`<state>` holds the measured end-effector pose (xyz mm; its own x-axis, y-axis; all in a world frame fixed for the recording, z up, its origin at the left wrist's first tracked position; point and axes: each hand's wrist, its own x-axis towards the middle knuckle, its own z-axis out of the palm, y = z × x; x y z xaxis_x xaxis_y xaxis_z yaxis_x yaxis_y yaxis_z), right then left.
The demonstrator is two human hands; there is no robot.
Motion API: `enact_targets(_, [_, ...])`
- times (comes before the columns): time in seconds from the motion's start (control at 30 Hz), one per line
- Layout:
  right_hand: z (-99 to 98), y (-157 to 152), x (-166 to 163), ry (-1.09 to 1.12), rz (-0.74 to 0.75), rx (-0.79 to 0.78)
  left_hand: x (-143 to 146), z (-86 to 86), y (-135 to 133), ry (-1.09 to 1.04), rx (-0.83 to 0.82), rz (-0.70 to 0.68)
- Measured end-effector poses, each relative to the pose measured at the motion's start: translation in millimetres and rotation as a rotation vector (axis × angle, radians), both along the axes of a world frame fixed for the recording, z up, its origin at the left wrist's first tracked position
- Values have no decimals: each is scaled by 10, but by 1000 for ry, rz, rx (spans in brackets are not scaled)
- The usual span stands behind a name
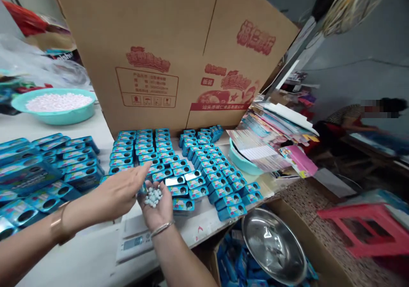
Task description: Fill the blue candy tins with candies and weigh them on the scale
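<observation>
the right hand (pixel 157 208) lies palm up, loosely cupped under a heap of pale candies (pixel 152 196), over the blue boxes (pixel 204 167) on the desk (pixel 89 255). the left hand (pixel 116 195), open, reaches its fingertips towards them. a level palm and small pinches should avoid spills.

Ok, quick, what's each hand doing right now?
Left hand: open, fingers stretched toward the other palm, holding nothing visible.
Right hand: open, palm up, cupping small pale pellets.
</observation>
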<state>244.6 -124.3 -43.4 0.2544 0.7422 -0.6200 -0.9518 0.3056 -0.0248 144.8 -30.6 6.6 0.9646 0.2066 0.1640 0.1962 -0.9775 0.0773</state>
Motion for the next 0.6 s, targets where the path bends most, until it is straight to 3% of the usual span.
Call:
enact_targets(0.2, [6, -27, 14, -21, 2, 0, -12, 167, -56, 3, -17, -6])
enact_targets(0.43, [30, -22, -30, -9, 24, 5, -75, 117, -71, 2, 53, -60])
enact_targets(0.6, [114, -24, -23, -9, 36, -6, -98, 265, -116, -11, 84, -79])
